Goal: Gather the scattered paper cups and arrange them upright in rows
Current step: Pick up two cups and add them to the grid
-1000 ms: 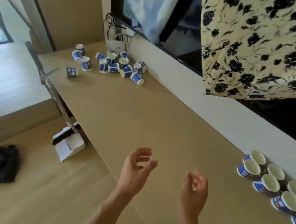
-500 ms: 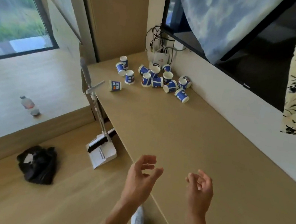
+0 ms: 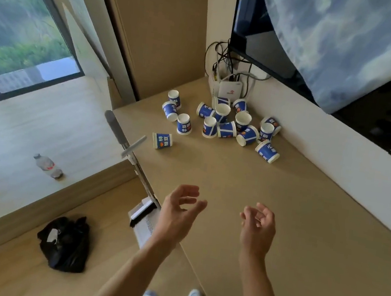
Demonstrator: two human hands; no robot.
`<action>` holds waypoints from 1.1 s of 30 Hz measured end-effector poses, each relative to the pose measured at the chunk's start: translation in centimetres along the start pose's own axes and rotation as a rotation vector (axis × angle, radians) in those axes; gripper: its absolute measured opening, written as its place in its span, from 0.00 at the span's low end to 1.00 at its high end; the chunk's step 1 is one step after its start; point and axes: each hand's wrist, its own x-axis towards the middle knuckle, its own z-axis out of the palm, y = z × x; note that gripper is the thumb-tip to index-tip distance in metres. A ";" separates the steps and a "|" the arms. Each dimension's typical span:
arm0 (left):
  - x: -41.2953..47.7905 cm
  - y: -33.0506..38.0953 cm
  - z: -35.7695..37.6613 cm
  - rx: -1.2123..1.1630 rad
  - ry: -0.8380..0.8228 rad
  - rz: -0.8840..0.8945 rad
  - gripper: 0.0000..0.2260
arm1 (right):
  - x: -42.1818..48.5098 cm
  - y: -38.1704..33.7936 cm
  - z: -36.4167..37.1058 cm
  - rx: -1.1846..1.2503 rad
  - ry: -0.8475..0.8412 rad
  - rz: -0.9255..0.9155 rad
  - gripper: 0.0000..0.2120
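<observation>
Both hands, left hand (image 3: 179, 211) and right hand (image 3: 257, 228), hover empty, fingers loosely spread, well short of the paper cups (image 3: 221, 123).

You face a long tan counter (image 3: 294, 214) along a white wall (image 3: 332, 133), a daylit window (image 3: 14, 42) at left, and wood floor (image 3: 5, 258) below.

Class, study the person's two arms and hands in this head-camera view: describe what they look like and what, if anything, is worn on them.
Both forearms are bare as far as the bottom edge of the picture: no sleeves in view. The left hand and right hand wear no gloves, and no watch, bracelet or ring can be made out. No markings are visible on either arm.
</observation>
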 end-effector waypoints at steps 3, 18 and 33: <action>4.1 0.3 -0.8 -0.017 -0.028 -0.025 0.11 | 1.5 -0.8 1.7 -0.030 0.013 -0.034 0.13; 34.8 -4.9 -7.4 1.153 -0.188 0.151 0.26 | 6.5 -0.1 10.2 -0.155 0.163 -0.035 0.15; 39.6 -8.3 -7.6 1.142 -0.290 0.020 0.27 | 8.3 -1.0 17.6 -0.229 0.002 -0.047 0.11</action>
